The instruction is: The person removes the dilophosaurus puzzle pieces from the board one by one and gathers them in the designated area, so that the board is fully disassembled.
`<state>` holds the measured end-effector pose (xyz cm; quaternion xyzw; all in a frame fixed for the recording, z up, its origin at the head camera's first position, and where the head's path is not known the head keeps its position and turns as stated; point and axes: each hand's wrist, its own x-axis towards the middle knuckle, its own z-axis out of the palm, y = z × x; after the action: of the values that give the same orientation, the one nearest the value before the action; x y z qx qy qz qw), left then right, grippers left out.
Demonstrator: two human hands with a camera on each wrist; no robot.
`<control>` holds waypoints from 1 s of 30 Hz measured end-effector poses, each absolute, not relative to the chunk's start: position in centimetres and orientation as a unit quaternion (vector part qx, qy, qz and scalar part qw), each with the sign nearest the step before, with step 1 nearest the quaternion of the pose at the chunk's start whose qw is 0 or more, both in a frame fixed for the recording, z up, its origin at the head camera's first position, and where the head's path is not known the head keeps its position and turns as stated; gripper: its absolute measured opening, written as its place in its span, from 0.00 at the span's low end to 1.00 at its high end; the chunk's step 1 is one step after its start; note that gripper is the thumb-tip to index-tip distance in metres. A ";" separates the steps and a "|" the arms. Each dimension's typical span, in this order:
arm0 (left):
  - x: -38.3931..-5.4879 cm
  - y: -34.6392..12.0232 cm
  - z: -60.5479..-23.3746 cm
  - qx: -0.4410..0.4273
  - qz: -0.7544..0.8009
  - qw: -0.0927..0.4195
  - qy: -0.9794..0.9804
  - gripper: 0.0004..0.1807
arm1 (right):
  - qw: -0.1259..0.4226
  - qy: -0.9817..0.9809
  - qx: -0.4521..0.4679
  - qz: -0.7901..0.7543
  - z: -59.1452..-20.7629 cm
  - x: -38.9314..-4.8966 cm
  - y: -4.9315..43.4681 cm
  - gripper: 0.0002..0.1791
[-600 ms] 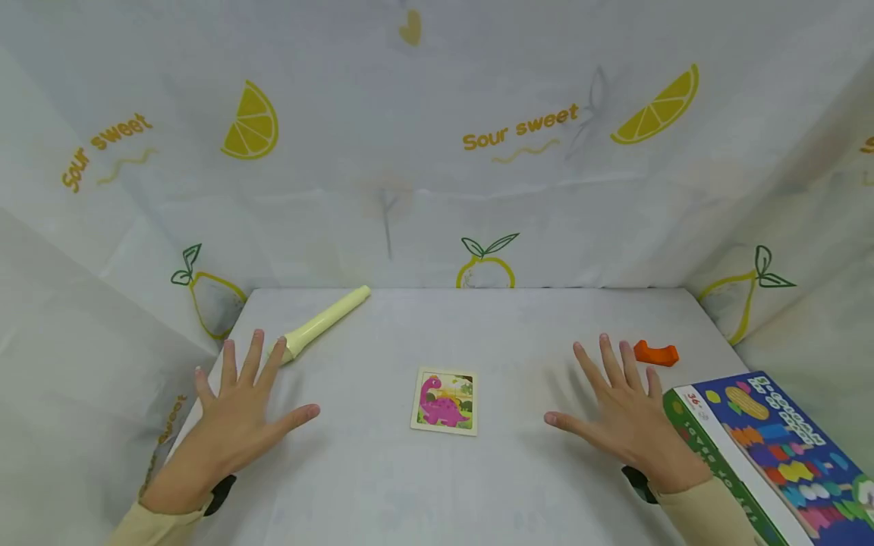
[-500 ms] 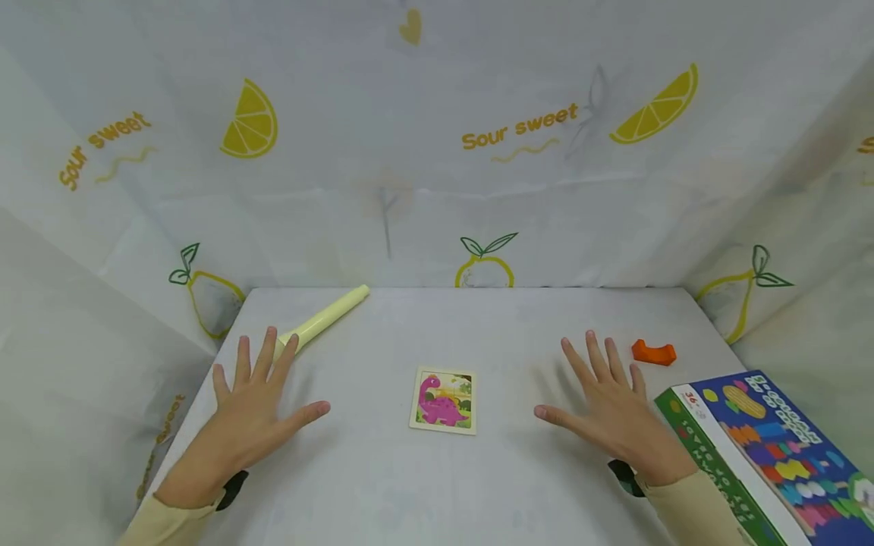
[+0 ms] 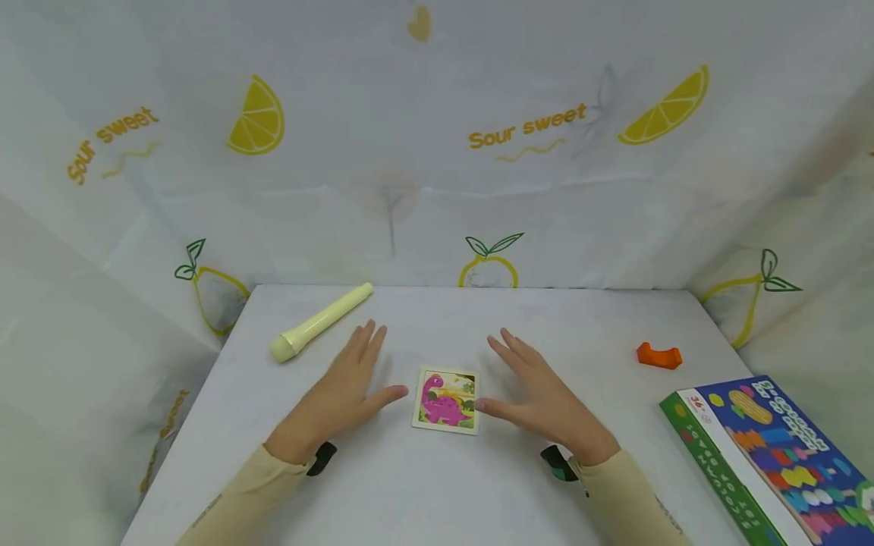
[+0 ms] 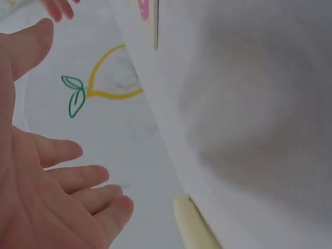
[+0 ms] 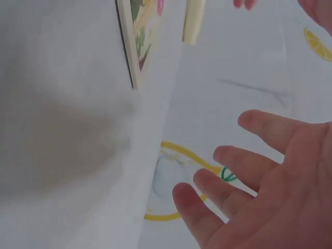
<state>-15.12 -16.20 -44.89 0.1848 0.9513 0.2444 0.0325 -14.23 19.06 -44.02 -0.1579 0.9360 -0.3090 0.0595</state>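
A small square dinosaur puzzle [image 3: 446, 400] with a pink dinosaur lies flat at the middle of the white table. My left hand [image 3: 344, 398] hovers just left of it, fingers extended, thumb pointing toward its left edge. On the other side my right hand [image 3: 546, 402] has its fingers spread, and its thumb tip overlaps the puzzle's right edge in the head view. Neither hand holds anything. In the left wrist view the palm [image 4: 46, 202] faces inward with bare fingers; the right wrist view shows the right palm [image 5: 290, 192] likewise, with a corner of the puzzle [image 5: 142, 36] beyond.
A pale yellow microphone-shaped stick [image 3: 321, 324] lies at the back left of the table [image 3: 410, 493]. An orange curved block [image 3: 659, 356] sits toward the right, behind a blue and green toy box [image 3: 765, 447]. White cloth with lemon prints [image 3: 369, 152] hangs around the table.
Both hands have moved inward from the sides to flank the puzzle, their fingers less widely spread. The yellow stick is now uncovered. The objects on the table stay in place.
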 end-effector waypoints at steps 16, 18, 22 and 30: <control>-18.2 -10.1 -45.9 0.229 0.257 0.098 0.934 0.29 | 0.145 0.925 -0.220 -0.274 -45.3 -15.2 14.7 0.45; -18.1 -9.9 -45.9 0.234 0.250 0.099 0.934 0.29 | 0.146 0.925 -0.222 -0.271 -45.4 -15.1 14.7 0.45; -17.9 -9.8 -46.0 0.238 0.234 0.089 0.939 0.28 | 0.145 0.927 -0.228 -0.261 -45.4 -15.1 14.6 0.45; -17.8 -9.6 -45.9 0.231 0.231 0.078 0.942 0.25 | 0.156 0.927 -0.233 -0.248 -45.5 -15.2 14.6 0.42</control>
<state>-17.76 -9.58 -45.91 0.2305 0.9421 0.2307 0.0779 -15.15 14.60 -45.53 -0.2335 0.9272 -0.2476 0.1564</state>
